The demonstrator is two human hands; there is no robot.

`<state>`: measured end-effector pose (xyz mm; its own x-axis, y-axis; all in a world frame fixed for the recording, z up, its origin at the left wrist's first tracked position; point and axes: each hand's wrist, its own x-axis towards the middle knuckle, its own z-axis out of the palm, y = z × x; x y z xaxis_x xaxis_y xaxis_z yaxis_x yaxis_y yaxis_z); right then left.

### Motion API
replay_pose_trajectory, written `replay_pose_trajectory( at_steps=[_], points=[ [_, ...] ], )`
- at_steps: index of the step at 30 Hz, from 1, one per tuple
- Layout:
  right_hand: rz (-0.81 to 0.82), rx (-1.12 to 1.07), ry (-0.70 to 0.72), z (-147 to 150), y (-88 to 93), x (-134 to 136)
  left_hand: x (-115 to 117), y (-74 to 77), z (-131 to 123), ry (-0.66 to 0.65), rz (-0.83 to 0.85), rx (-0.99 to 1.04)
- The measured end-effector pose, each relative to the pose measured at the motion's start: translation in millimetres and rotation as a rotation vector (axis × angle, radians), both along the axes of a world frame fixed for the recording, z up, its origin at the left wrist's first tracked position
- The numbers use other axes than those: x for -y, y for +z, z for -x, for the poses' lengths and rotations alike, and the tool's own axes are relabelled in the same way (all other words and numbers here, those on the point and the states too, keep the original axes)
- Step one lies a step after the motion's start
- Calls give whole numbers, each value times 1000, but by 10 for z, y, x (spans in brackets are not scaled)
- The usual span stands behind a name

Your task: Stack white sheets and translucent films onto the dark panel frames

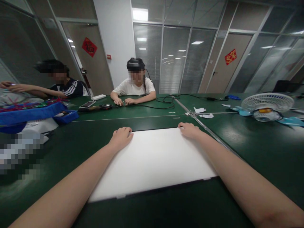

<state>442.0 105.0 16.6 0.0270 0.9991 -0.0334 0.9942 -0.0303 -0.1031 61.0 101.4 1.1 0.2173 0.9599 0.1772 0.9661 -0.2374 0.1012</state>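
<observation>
A thin white rectangular panel [155, 158] lies in front of me, low over the green table or resting on it; I cannot tell which. Small tabs stick out along its near edge, and a dark line runs along the far edge. At the far left corner, my left hand [121, 138] has its fingers curled over the panel's edge. My right hand [190, 129] grips the far right corner in the same way, fingertips bent around the edge. Both forearms reach forward along the panel's sides, the right one covering part of its right edge.
Across the green table [256, 148] sits a person in a white shirt [135, 85], with another person at the left. Blue trays [30, 113] of coloured wires stand left. A fan guard [267, 104] with blue blades lies right. Paper scraps [199, 110] and a black cable [163, 100] lie beyond.
</observation>
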Motion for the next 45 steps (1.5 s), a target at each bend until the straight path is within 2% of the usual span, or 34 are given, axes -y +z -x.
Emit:
replay_pose_trajectory(
  at_steps=[7, 21, 28, 45],
  points=[
    [-47, 28, -22, -61, 2, 30, 32, -4, -30, 1, -16, 20],
    [-210, 20, 112, 61, -117, 43, 46, -33, -15, 6, -64, 3],
    [-246, 12, 116, 41, -126, 23, 31, -36, 7, 65, -103, -53],
    [-276, -37, 146, 1, -141, 32, 43, 43, -73, 76, -57, -112]
  ],
)
